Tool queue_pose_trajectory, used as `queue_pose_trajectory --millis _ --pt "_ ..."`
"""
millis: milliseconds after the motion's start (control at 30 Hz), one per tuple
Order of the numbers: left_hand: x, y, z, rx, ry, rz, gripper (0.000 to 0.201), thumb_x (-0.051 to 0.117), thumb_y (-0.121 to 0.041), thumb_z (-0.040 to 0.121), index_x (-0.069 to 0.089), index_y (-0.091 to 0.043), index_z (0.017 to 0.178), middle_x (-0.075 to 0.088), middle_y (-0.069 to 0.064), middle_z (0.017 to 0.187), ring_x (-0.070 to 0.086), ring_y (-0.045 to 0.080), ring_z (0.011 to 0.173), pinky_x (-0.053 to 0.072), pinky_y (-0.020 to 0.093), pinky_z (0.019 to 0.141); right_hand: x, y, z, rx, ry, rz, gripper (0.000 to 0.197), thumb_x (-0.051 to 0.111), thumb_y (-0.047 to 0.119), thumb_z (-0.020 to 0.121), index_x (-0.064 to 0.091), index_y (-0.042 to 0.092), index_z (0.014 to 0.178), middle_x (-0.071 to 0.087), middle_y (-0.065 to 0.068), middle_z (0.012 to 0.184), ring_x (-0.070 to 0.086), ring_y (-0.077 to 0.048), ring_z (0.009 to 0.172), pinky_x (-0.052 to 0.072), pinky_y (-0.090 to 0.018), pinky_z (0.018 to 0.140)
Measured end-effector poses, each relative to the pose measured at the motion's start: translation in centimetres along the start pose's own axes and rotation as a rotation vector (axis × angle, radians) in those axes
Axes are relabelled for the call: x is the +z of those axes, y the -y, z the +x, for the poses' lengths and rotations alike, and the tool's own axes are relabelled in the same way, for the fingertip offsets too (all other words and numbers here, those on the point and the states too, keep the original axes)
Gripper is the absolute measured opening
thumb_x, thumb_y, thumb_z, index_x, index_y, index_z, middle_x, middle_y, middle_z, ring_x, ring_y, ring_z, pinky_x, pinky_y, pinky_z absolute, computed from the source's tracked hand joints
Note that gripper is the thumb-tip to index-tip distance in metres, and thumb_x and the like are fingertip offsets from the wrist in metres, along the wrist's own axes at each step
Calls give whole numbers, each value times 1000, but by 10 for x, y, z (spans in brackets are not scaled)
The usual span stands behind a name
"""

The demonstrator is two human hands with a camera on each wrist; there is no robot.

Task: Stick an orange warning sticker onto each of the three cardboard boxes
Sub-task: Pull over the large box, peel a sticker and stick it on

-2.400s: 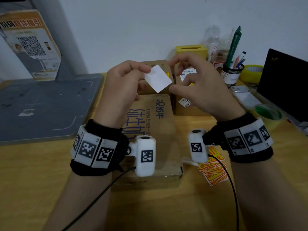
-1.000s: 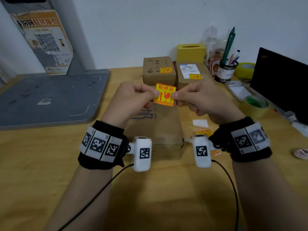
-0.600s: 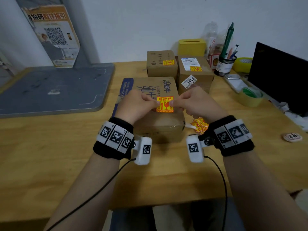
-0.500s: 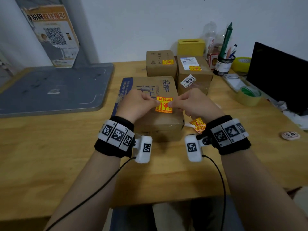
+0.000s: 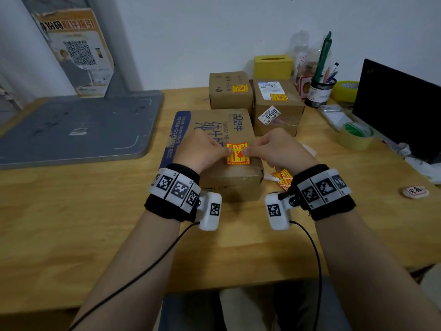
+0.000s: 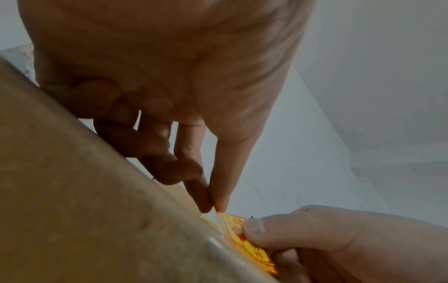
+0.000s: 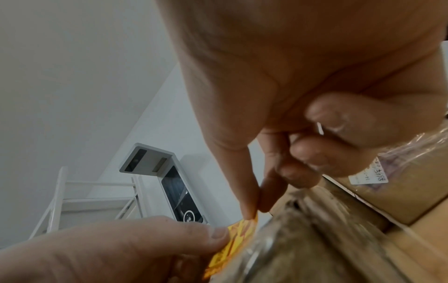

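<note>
On top of the big box (image 5: 222, 139), near its front edge, I hold the sticker (image 5: 237, 154) with both hands. My left hand (image 5: 201, 151) pinches its left side and my right hand (image 5: 278, 149) pinches its right side, I think so it stays flat and straight as it goes down. The two small boxes (image 5: 230, 90) behind have stickers already (this big one looks like the last). From the head view the sticker looks flat on the box. My left wrist view shows more: its far edge (image 6: 232, 220) is lifted a little, pinched between thumb and finger. Spare stickers (image 5: 282, 179) lie beside the box.
</note>
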State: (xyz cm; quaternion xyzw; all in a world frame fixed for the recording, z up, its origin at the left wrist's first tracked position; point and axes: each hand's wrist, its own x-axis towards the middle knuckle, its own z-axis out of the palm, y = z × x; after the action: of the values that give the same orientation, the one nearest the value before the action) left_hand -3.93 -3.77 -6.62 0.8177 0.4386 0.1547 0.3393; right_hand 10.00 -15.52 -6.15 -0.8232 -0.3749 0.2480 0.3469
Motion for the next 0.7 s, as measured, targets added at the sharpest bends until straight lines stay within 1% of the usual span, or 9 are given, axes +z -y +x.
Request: queue_pose_trajectory --millis 67,133,267,400,433,533,567,633,700 --pt "1 0 2 -3 -2 39 26 78 -45 79 81 -20 82 73 -2 83 63 10 81 46 30 69 -1 1 -1 -11 -4 -2 27 77 39 88 69 22 69 45 11 33 42 -11 49 33 -25 48" --pt "3 1 4 -10 -2 61 27 79 -47 77 80 -21 81 73 -2 81 64 12 80 48 30 68 -2 2 -2 -24 -4 -9 28 77 37 89 68 21 68 43 14 29 42 -8 48 32 -23 47" --pt "5 1 5 -16 -2 67 27 78 -49 76 80 -22 80 73 -2 81 64 14 81 54 34 77 -3 1 -3 -31 -4 -11 20 77 35 89 75 16 82 46 16 31 44 -4 52 32 -23 50" --pt "5 2 4 -12 -15 77 26 78 -49 77 80 -23 81 72 -3 80 63 12 80 49 32 71 0 -1 -1 -43 -27 -7 22 79 34 87 78 12 85 50 10 45 46 -5 53 33 -24 51" --pt "5 2 4 -11 -15 80 27 78 -49 77 80 -23 81 72 -3 80 63 12 80 48 31 70 1 -1 -1 -42 -30 -9 22 80 34 86 79 12 85 50 10 44 46 -5 53 34 -25 52" --pt "5 2 3 -12 -19 87 27 78 -49 77 80 -22 79 72 -2 78 62 11 78 45 29 64 2 -2 -1 -37 -28 -19 23 79 34 87 76 12 79 47 13 33 44 -6 52 32 -25 51" --pt "5 2 3 -13 -22 88 27 78 -49 77 79 -22 78 72 -3 78 62 11 78 43 29 62 2 -2 -1 -40 -29 -18 23 79 33 87 75 14 76 49 13 34 44 -6 53 32 -26 51" --pt "6 3 3 -14 -29 91 27 78 -49 76 79 -22 78 72 -3 79 61 10 77 40 28 60 3 -2 0 -49 -34 -15 22 80 33 86 74 15 75 54 8 47 45 -7 55 32 -27 52" --pt "6 3 3 -14 -32 94 28 78 -49 77 80 -21 80 72 -3 80 60 9 75 40 28 59 4 -3 0 -58 -37 -20 21 80 33 86 75 15 77 55 5 59 46 -7 56 32 -27 52"
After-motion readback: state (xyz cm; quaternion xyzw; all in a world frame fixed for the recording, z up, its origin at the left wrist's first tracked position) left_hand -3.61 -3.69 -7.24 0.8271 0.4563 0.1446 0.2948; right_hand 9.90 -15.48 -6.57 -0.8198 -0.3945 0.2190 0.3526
